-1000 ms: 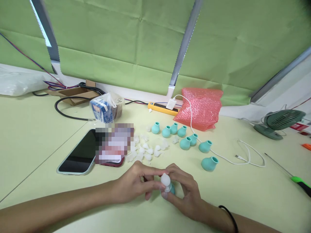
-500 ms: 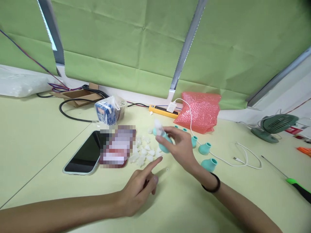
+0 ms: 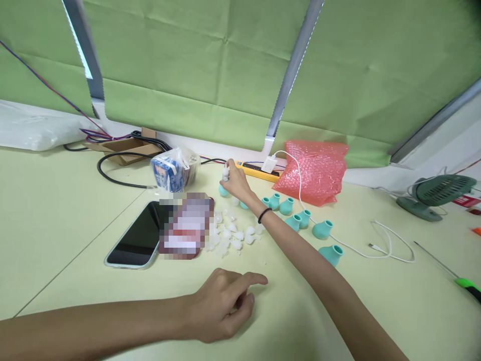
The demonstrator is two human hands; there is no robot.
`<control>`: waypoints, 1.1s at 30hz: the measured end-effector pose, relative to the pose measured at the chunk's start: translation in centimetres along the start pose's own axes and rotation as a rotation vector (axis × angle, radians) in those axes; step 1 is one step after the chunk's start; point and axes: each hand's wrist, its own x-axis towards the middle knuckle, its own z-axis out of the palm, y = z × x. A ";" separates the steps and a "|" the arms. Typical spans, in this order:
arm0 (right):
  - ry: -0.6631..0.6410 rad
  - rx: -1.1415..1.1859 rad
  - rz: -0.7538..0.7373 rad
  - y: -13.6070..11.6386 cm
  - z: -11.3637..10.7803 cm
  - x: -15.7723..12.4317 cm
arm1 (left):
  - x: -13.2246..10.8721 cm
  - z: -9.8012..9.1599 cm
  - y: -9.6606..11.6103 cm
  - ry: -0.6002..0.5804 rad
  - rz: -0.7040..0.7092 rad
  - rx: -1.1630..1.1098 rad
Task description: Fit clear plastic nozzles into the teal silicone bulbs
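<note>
My right hand (image 3: pixel 237 181) reaches to the back of the table. Its fingers are closed around a turquoise bulb-shaped piece (image 3: pixel 223 191) with a translucent white tip (image 3: pixel 226 171) pointing up; the fingers partly cover it. My left hand (image 3: pixel 227 305) is at the front with its index finger stretched out, the other fingers curled and nothing in it. Between the hands lies a loose pile of small translucent white pieces (image 3: pixel 236 235). To the right of my right forearm stand several turquoise bulb-shaped pieces (image 3: pixel 322 229) with round openings.
Left of the pile are a phone (image 3: pixel 133 235) and a second device with a blurred screen (image 3: pixel 187 225). Behind stand a bagged blue package (image 3: pixel 167 173), a yellow power strip (image 3: pixel 259 173) and pink bubble wrap (image 3: pixel 313 173). A white cable (image 3: pixel 349 251), a screwdriver (image 3: pixel 438 260) and a green fan (image 3: pixel 438 195) are at right.
My right hand has carried the turquoise piece away from me and to the left, toward the power strip. My left hand has drawn back slightly toward the front and right.
</note>
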 end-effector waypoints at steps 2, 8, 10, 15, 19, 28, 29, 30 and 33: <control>-0.037 -0.035 0.039 0.3 0.2 0.0 | 0.0 0.1 -0.1 0.005 0.012 -0.004; -0.059 -0.123 0.116 0.3 0.1 0.0 | 0.3 0.0 0.0 -0.034 -0.004 0.018; -0.049 -0.132 0.109 0.1 -0.2 -0.1 | 0.3 0.0 0.0 -0.048 0.009 0.064; 0.072 -0.113 -0.022 -1.0 -1.9 -2.1 | 0.4 0.0 -0.1 -0.147 0.014 0.184; 0.178 -0.066 -0.452 -1.3 -3.9 -7.3 | 0.5 0.0 0.0 -0.206 -0.050 0.390; -0.126 -0.213 -0.393 3.6 -5.1 -17.2 | 0.3 0.0 -0.6 -0.313 -0.181 0.515; -0.129 -0.192 -0.376 4.0 -5.1 -17.7 | 0.3 0.0 -0.6 -0.320 -0.175 0.511; -0.131 -0.162 -0.364 4.4 -5.0 -18.0 | 0.3 0.0 -0.6 -0.323 -0.169 0.509; -0.104 -0.054 -0.341 4.9 -4.9 -18.5 | 0.4 -0.1 -0.5 -0.321 -0.163 0.515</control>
